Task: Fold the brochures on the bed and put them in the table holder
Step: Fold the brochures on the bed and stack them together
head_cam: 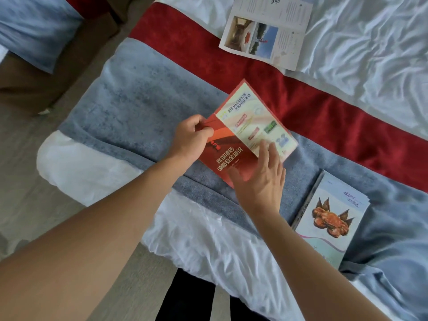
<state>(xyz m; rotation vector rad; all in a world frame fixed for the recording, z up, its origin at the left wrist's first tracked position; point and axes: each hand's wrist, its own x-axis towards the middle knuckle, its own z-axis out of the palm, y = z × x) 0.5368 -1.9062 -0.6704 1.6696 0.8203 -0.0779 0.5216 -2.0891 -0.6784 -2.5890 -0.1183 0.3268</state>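
Mid-frame, left hand (192, 137) pinches the red brochure (231, 163); right hand (261, 179), fingers straight, presses its pale flap (254, 121).

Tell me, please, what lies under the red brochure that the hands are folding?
Under the red brochure lies the grey-blue blanket, which covers the white sheet of the bed. The left hand pinches its edge; the right hand presses on it. The blanket directly beneath is hidden.

Three brochures (249, 133) — (two hands (192, 137))
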